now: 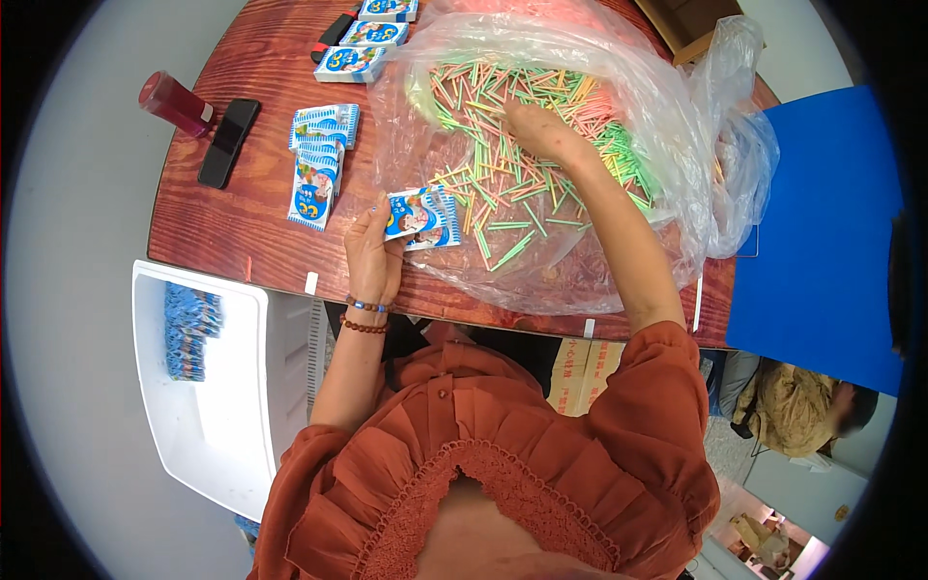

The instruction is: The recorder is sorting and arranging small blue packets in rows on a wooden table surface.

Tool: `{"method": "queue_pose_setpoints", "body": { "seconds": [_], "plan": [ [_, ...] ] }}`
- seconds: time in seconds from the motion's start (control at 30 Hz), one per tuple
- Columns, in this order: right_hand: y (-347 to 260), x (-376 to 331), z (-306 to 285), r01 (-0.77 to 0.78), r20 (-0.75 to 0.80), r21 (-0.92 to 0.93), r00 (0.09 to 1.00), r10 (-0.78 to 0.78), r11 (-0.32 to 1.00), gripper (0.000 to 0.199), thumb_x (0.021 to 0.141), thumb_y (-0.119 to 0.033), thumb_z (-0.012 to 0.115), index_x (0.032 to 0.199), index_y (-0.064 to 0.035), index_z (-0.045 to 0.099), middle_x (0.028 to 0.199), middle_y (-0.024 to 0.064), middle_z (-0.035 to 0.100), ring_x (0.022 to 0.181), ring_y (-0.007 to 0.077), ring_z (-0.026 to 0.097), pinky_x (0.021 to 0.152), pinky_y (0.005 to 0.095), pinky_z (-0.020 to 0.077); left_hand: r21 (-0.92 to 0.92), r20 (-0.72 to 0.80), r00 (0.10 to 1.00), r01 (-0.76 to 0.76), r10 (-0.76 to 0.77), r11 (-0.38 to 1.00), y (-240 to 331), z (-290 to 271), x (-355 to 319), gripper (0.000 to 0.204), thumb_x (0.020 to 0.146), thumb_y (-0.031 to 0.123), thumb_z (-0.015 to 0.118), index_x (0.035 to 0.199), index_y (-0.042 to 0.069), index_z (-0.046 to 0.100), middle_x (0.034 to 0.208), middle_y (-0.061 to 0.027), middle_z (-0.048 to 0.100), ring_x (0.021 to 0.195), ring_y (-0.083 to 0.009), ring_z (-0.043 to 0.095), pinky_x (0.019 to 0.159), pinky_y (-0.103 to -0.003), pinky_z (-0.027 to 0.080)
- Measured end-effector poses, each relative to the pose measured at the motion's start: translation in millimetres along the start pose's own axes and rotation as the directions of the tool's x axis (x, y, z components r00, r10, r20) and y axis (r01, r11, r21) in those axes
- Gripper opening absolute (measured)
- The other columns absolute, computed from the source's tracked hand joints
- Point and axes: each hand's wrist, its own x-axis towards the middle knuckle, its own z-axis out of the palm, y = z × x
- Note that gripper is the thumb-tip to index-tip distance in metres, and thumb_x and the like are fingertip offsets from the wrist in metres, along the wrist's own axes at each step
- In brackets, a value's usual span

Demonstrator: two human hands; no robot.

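Observation:
My left hand [371,253] is closed on a small blue-and-white printed packet [408,215], with more of the same packets overlapping behind it. It is just above the table's near edge, left of a large clear plastic bag [580,298]. Spread over the bag are many thin pastel sticks [503,193], green, pink and yellow. My right hand [543,133] reaches into the heap with its fingers curled down among the sticks. Whatever its fingertips hold is hidden.
Fanned packets [317,179] lie left of my left hand, and stacked packets [350,64] farther back. A black phone [229,143] and a red-capped jar [176,102] are at the table's left. A white bin [253,387] holding packets stands lower left. A blue panel [822,213] adjoins the right.

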Motion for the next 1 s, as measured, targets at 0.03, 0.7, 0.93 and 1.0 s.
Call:
{"method": "queue_pose_setpoints", "body": {
  "seconds": [0.03,0.7,0.93,1.0],
  "plan": [
    [0.2,2.3,2.6,0.033,-0.002,-0.001,0.999,-0.033,0.999,0.025,0.09,-0.015,0.047,0.103,0.0063,0.051,0.095,0.0292,0.062,0.09,0.0421,0.062,0.077,0.0489,0.0477,-0.007,-0.024,1.0,-0.002,0.002,1.0,-0.4,1.9,0.0,0.021,0.094,0.023,0.059,0.088,0.003,0.064,0.084,-0.0054,0.067,0.074,-0.0138,0.065,0.063,-0.03,0.056],
    [-26.6,-51.1,28.6,0.257,-0.208,0.814,0.966,0.153,-0.521,0.01,0.098,-0.01,0.045,0.096,-0.0019,0.05,0.086,0.0052,0.054,0.082,0.0196,0.056,0.094,0.0464,0.0474,-0.152,0.044,0.998,0.053,-0.047,0.987,-21.4,3.3,5.6,0.023,0.095,0.021,0.057,0.094,-0.002,0.063,0.086,-0.0084,0.066,0.068,-0.0149,0.06,0.061,-0.027,0.05],
    [-96.0,-84.4,5.8,0.508,-0.475,0.644,0.852,0.222,-0.572,0.015,0.1,-0.016,0.043,0.095,-0.0042,0.051,0.087,0.0047,0.053,0.091,0.0215,0.058,0.105,0.0512,0.0388,-0.138,0.063,0.998,0.001,0.008,0.99,-23.5,21.0,-1.0,0.026,0.095,0.023,0.057,0.095,-0.002,0.063,0.085,-0.0075,0.065,0.067,-0.0134,0.057,0.061,-0.026,0.048],
    [-111.8,-90.8,4.4,0.555,-0.512,0.63,0.823,0.247,-0.543,0.016,0.1,-0.017,0.043,0.096,-0.004,0.051,0.087,0.005,0.054,0.091,0.0225,0.059,0.103,0.0477,0.0401,-0.117,0.065,0.998,-0.015,0.023,0.993,-21.6,25.7,-3.4,0.025,0.096,0.022,0.057,0.095,-0.002,0.064,0.085,-0.0066,0.065,0.068,-0.0124,0.058,0.06,-0.025,0.048]
  ]
}}
